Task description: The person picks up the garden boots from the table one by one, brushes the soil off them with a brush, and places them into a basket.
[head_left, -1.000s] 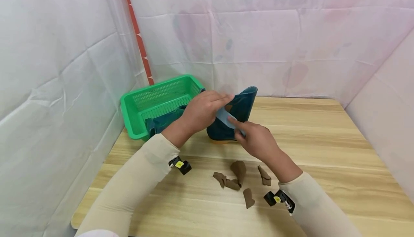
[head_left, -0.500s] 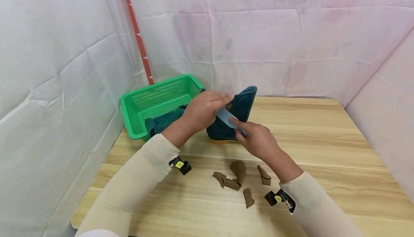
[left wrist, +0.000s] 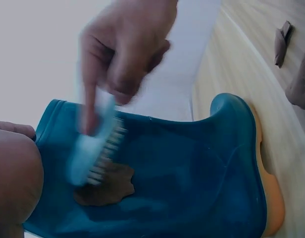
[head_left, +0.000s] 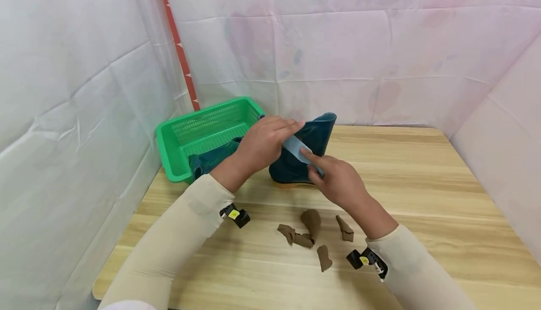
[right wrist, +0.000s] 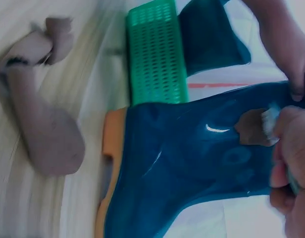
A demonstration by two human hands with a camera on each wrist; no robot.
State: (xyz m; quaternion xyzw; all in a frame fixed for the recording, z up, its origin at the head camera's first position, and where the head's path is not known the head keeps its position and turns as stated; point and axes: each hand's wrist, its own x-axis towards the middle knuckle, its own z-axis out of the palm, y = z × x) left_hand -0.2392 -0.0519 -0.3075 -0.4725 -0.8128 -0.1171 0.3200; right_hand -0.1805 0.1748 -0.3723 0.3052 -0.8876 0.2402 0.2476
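A dark teal rain boot (head_left: 320, 134) with an orange sole stands upright on the table. My left hand (head_left: 262, 142) holds it at the top rim; the left wrist view shows only part of that hand (left wrist: 16, 171). My right hand (head_left: 340, 183) grips a light blue scrub brush (head_left: 296, 148), index finger along its back. In the left wrist view the brush (left wrist: 88, 156) is blurred, its white bristles against a brown clay-like patch (left wrist: 110, 191) on the boot's shaft. From the right wrist, the right hand (right wrist: 296, 153) covers most of the brush.
A green slotted basket (head_left: 169, 157) stands at the back left, with a second teal boot (head_left: 217, 155) lying partly in it. Several brown flat pieces (head_left: 312, 223) lie on the wooden table (head_left: 401, 197) in front of the boot. White sheeting (head_left: 329, 47) encloses the back and sides.
The brush and right hand have shifted very slightly; the brown patch seen beside the brush earlier is now mostly covered in the head view. The left hand and boot stay nearly in place.
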